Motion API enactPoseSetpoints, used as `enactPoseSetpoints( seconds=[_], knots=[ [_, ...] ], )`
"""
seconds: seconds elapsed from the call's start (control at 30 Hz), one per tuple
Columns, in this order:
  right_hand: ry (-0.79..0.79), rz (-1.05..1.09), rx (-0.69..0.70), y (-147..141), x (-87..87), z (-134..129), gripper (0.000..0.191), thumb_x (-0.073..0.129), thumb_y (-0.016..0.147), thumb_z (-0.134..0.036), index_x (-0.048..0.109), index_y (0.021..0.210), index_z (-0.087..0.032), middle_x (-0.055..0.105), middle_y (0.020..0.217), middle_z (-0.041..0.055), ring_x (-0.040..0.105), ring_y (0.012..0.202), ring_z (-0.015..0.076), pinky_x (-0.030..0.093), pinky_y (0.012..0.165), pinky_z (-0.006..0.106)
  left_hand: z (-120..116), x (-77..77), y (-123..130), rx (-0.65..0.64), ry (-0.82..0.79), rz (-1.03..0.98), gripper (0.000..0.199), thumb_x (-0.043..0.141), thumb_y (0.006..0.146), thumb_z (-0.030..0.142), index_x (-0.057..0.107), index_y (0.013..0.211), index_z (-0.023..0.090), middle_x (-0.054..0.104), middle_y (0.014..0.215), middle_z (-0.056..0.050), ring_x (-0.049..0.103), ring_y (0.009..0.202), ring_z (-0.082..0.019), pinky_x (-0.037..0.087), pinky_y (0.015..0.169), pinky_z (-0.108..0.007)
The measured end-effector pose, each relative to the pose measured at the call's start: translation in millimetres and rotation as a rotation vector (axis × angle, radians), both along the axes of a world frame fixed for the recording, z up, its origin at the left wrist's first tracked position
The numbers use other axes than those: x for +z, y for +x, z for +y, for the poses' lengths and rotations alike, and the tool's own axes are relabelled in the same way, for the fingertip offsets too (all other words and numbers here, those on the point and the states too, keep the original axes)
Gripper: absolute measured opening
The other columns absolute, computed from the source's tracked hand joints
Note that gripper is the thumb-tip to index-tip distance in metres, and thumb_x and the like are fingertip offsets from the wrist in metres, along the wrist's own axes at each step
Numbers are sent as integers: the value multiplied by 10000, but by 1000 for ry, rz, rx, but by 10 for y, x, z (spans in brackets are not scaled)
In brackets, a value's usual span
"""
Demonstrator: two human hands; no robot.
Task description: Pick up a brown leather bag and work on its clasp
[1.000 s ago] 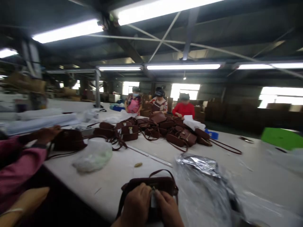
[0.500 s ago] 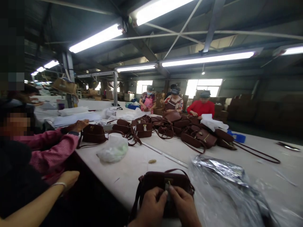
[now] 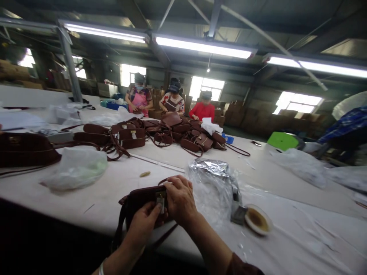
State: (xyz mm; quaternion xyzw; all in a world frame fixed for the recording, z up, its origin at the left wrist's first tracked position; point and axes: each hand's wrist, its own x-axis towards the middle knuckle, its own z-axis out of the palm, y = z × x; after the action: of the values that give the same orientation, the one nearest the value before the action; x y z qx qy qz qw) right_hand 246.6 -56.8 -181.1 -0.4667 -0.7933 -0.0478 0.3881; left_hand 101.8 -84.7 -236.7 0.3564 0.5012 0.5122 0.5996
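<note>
A dark brown handbag (image 3: pixel 137 201) stands at the table's near edge, its strap hanging down on the left. On its front is a gold-coloured clasp with a small pale tag (image 3: pixel 161 203) over it. My left hand (image 3: pixel 145 223) is closed at the lower front, thumb and fingers pinching the tag's lower end. At the bag's upper right, my right hand (image 3: pixel 181 198) is closed over the top edge, fingers bent around it; its fingertips are partly hidden. Just beyond the bag lies a small tan scrap (image 3: pixel 145 174).
Several brown handbags (image 3: pixel 132 138) are heaped across the table (image 3: pixel 172 172). A clear plastic bag (image 3: pixel 77 168) lies left, and silvery plastic wrapping (image 3: pixel 212 179) right, beside a round dish (image 3: pixel 258 220) with brown contents. Several people stand at the far side.
The view has swung right. My right hand has moved from the clasp to the bag's upper right edge, while my left hand stays at the tag.
</note>
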Motion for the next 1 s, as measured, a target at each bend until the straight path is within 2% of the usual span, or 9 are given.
enactPoseSetpoints(
  seconds=[0.13, 0.33, 0.63, 0.8, 1.0],
  knots=[
    [-59, -5, 49, -21, -8, 60, 214, 570, 890, -241, 689, 1065, -273, 682, 1044, 25, 519, 1086, 220, 322, 988, 372, -38, -7, 43, 29, -18, -47, 410, 760, 703, 454, 674, 975, 159, 741, 875, -78, 717, 789, -220, 564, 673, -295],
    [-63, 40, 108, 31, -31, 64, 214, 565, 890, -222, 708, 1043, -262, 696, 1035, 18, 579, 981, 177, 348, 938, 338, -76, -2, 89, 108, 22, -99, 454, 801, 646, 436, 694, 978, 145, 742, 887, -78, 704, 810, -227, 568, 676, -299],
    [-66, 88, 149, 43, -19, 47, 199, 562, 878, -203, 726, 982, -248, 717, 1002, 25, 614, 973, 180, 357, 919, 351, -67, 18, 134, 158, 49, -118, 447, 827, 613, 418, 716, 952, 149, 729, 854, -52, 662, 796, -190, 560, 692, -278],
    [-83, 114, 164, 45, -1, 6, 195, 557, 877, -201, 727, 962, -242, 717, 979, 30, 619, 942, 182, 357, 906, 361, -74, 68, 150, 163, 21, -164, 449, 825, 626, 418, 719, 964, 141, 718, 894, -64, 645, 793, -185, 551, 689, -286],
    [-97, 110, 201, 90, -6, -22, 219, 574, 862, -189, 712, 1025, -237, 704, 1017, 43, 612, 975, 199, 385, 931, 384, -95, 101, 123, 106, -5, -223, 423, 818, 650, 394, 722, 973, 137, 713, 922, -74, 632, 798, -170, 519, 667, -257]
  ],
)
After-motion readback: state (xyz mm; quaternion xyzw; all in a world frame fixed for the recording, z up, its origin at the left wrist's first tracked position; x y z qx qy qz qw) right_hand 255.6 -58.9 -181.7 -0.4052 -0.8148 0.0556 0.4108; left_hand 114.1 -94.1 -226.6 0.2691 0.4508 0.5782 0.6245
